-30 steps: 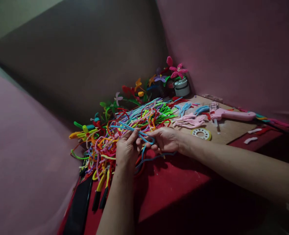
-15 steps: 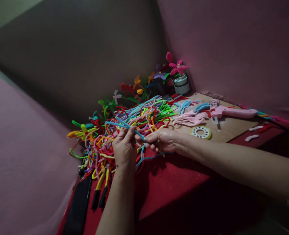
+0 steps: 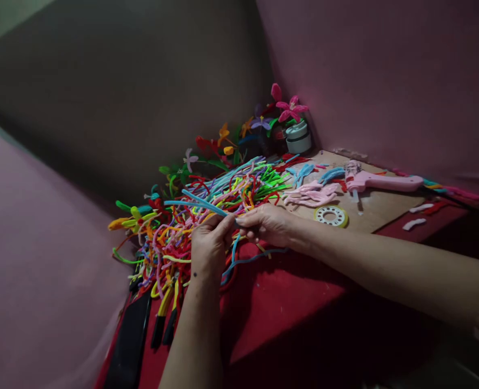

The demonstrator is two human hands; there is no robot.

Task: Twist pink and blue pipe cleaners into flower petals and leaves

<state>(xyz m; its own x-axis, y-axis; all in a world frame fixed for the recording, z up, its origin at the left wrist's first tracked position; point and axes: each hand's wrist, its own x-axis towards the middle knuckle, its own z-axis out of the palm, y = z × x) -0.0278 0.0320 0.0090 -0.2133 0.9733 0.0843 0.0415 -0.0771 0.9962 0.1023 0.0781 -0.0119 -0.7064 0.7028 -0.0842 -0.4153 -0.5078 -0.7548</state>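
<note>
Blue pipe cleaners [image 3: 201, 202] are pinched between my two hands, their loose ends sticking out to the left. My left hand [image 3: 210, 243] is closed on them, thumb on top. Close beside it, my right hand [image 3: 266, 224] pinches the same blue stems with thumb and forefinger; fingers hide the part in between. More blue stems [image 3: 233, 259] hang below the hands toward the red tabletop [image 3: 280, 302]. Behind and left of the hands spreads a tangled heap of many-coloured pipe cleaners [image 3: 243, 186].
A pink glue gun [image 3: 389, 181] lies on a brown board [image 3: 385, 213], with a tape roll [image 3: 331, 216] and pink bent pieces [image 3: 310, 194] nearby. Fuzzy flowers [image 3: 292, 109] and a pale jar [image 3: 298, 138] stand behind. Yellow-and-black pliers [image 3: 160, 319] and a black flat object [image 3: 128, 340] lie at front left.
My hands have drawn closer together on the blue pipe cleaners, and less blue shows between them. The loose ends reach slightly farther left. The view has shifted a little.
</note>
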